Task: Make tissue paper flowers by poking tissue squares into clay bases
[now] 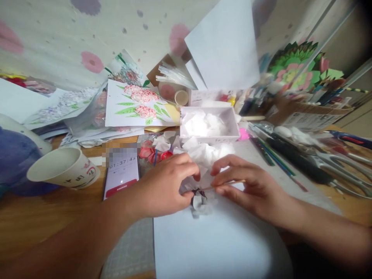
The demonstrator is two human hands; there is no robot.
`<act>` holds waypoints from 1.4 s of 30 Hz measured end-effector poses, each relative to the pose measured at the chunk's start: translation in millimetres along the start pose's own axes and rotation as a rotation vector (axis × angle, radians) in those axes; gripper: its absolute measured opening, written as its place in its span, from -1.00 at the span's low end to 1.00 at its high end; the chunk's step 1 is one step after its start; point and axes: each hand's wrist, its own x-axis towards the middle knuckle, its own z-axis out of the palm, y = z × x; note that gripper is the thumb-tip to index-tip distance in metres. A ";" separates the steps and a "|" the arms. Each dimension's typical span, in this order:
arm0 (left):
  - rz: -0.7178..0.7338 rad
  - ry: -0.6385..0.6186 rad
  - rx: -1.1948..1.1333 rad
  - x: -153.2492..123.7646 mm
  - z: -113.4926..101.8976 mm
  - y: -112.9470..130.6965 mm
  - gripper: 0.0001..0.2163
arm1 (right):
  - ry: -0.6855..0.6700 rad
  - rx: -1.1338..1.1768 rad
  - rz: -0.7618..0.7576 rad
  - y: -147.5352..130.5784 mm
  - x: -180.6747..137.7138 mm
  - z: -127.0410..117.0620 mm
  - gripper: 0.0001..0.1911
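My right hand [247,186] pinches a thin wooden stick [236,181] between thumb and fingers. The stick's left end points toward a small cluster of pale paper pieces [200,205] with dark bits on it, near the top edge of a white sheet [209,244]. Just left of that cluster is my left hand [171,182], its thumb and index finger curved and apart, the thumb close to the paper. I see nothing held in it. Crumpled white tissue [203,153] lies beyond both hands.
A white box [212,137] of tissue pieces stands behind the hands. At left are a phone [122,170] and a paper cup [64,166]. Scissors [340,166] and brushes [276,159] lie at right. A flower picture [142,104] leans behind.
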 end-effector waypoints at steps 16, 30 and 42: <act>-0.005 0.027 -0.041 -0.7 -3.3 -1.1 -0.92 | -0.178 0.010 0.003 -2.2 -5.4 -2.9 -0.95; -0.023 0.158 0.007 2.8 14.4 -8.5 -0.86 | 0.083 -0.138 -0.060 9.3 0.0 -2.8 -0.93; 0.066 0.368 -0.052 1.8 9.1 -1.4 -0.90 | 0.036 -0.057 -0.093 -0.4 -2.7 -6.1 -0.93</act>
